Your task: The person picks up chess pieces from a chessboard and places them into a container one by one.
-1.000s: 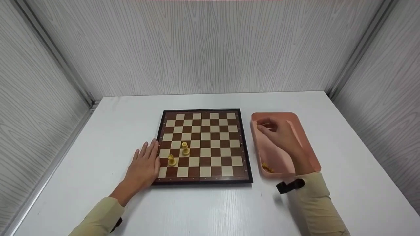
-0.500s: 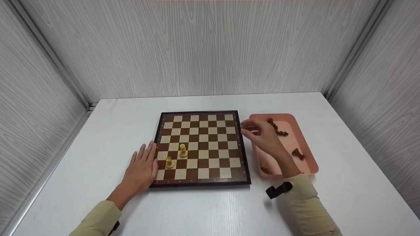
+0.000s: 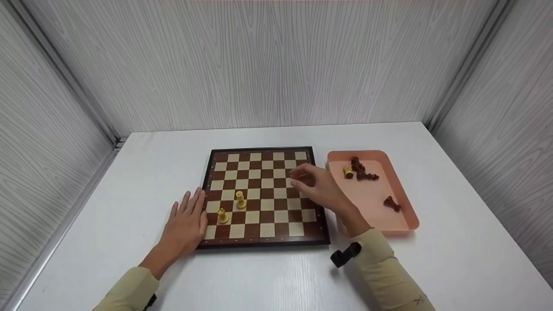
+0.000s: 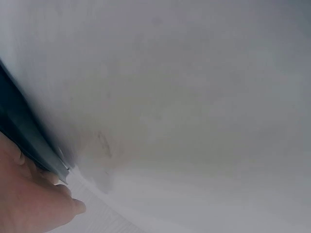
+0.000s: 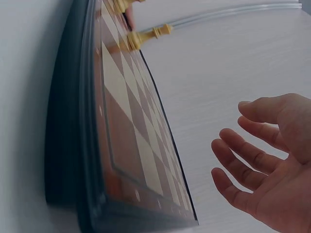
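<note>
My left hand (image 3: 183, 222) lies with fingers straight along the left edge of the chessboard (image 3: 276, 239). In the left wrist view its fingers (image 4: 36, 194) touch the board's dark side. Over the board's right part hovers my right hand (image 3: 317, 188), thumb and forefinger apart. The right wrist view shows that hand (image 5: 269, 160) with loosely bent fingers and nothing between them. Two yellow chess pieces stand upright on the board's left half: a taller one (image 3: 240, 201) and another (image 3: 222, 216) nearer the left hand.
Right of the board is a pink tray (image 3: 408, 203). Lying in it are a yellow chess piece (image 3: 348, 172) and several dark brown ones, one of them a separate piece (image 3: 392, 204) at the right. My right forearm hides the tray's near left corner. White panels (image 3: 276, 65) enclose the table.
My right hand has lifted out of the tray and moved left over the board, uncovering pieces in the tray. The left hand stays at the board's edge.
</note>
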The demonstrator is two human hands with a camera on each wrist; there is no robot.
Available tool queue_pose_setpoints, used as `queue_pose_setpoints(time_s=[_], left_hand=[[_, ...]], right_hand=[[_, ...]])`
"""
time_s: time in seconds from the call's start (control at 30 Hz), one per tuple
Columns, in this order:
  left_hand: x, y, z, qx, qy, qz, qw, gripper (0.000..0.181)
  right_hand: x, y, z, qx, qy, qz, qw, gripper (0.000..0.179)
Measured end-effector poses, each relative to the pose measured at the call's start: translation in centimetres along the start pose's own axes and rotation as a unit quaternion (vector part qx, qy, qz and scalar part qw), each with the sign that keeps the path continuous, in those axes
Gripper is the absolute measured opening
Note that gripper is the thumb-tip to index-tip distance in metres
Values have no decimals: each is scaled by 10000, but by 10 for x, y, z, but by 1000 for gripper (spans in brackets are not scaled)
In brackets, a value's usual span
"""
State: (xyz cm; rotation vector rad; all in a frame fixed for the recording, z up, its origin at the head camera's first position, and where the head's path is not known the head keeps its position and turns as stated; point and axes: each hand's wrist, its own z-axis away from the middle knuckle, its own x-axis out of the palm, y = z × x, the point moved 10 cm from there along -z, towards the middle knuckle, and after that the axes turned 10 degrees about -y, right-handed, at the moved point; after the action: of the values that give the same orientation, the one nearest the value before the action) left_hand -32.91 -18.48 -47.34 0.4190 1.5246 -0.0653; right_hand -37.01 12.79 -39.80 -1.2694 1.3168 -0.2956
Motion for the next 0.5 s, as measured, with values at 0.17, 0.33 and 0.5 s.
queue_pose_setpoints(time_s=[0.17, 0.33, 0.5], left_hand=[[1, -1, 0, -3, -22, 41, 10000, 58], [2, -1, -1, 18, -28, 22, 10000, 59], [3, -2, -1, -25, -53, -8, 10000, 59]], right_hand=[[19, -10, -12, -180, -165, 50, 9997, 24], [34, -16, -19, -274, -333, 66, 9990, 23], [45, -14, -21, -320, -451, 55, 9985, 22]])
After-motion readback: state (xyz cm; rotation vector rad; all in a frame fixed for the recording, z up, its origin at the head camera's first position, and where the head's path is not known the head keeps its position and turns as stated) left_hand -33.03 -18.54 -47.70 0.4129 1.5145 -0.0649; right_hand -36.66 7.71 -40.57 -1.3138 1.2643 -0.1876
